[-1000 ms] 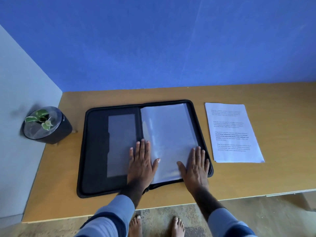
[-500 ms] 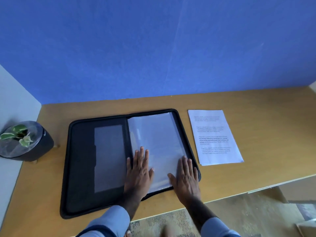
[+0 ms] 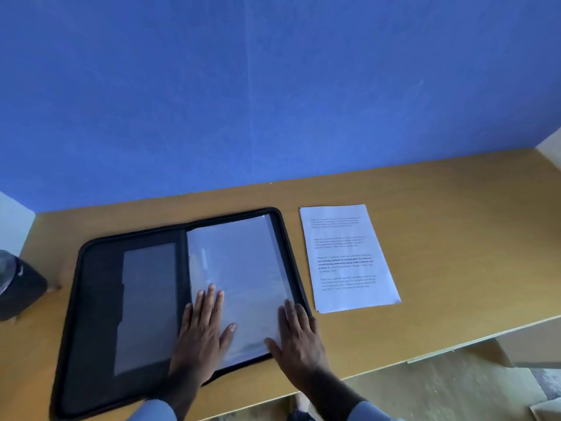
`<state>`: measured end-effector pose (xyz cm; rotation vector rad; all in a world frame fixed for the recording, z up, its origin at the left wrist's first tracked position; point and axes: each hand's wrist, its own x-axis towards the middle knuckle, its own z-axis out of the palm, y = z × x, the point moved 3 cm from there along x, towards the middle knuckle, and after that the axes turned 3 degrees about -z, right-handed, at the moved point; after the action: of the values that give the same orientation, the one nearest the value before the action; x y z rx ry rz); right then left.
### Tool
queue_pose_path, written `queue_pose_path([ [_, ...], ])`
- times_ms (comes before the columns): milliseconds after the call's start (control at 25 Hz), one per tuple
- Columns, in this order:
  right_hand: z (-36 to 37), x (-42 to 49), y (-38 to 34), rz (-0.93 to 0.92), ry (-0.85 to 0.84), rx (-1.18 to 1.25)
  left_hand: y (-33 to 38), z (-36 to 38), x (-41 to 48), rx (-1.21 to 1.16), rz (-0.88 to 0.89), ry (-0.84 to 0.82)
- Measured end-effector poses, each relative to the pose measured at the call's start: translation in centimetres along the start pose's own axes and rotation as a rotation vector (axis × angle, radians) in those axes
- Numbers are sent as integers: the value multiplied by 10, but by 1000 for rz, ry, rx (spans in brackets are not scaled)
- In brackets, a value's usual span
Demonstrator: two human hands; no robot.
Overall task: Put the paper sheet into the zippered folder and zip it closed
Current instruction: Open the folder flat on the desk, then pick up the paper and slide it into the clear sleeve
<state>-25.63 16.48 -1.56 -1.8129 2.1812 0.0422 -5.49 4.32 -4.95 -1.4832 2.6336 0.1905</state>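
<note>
Only the view has swung; left hand point(image 3: 202, 335) and right hand point(image 3: 299, 337) stay spread flat on the open zippered folder point(image 3: 97, 314). The paper sheet point(image 3: 346, 259) lies just beside it on the table point(image 3: 455, 238); fed in askew, it may buckle against the clear sleeve point(image 3: 243, 262).

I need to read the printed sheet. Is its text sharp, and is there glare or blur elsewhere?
Head view: paper sheet text too soft to read, only bold lines stand out; pale glare on the clear sleeve; dark pot at the left edge blurred and cropped.

A dark pot point(image 3: 18, 290) sits at the wooden desk's point(image 3: 455, 238) left edge, against a blue wall point(image 3: 273, 86).
</note>
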Motion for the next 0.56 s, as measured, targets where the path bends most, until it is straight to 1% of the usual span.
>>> queue_pose_path([
  [40,-5,1,8,-30,0,15,3,0,1,10,-8,3],
  [160,-18,4,30,-154,73,66,17,-5,3,2,-64,3],
  [240,-24,5,48,-244,94,165,44,-9,7,-21,-72,6],
  [280,-28,9,62,-257,108,213,64,-13,12,-38,-42,-1],
  [360,-41,25,99,-196,148,269,110,-22,32,-72,82,0],
  [440,-62,54,143,-100,160,262,153,-32,61,-106,180,-9],
  [560,-97,102,210,62,161,227,196,-41,105,-170,232,-70],
])
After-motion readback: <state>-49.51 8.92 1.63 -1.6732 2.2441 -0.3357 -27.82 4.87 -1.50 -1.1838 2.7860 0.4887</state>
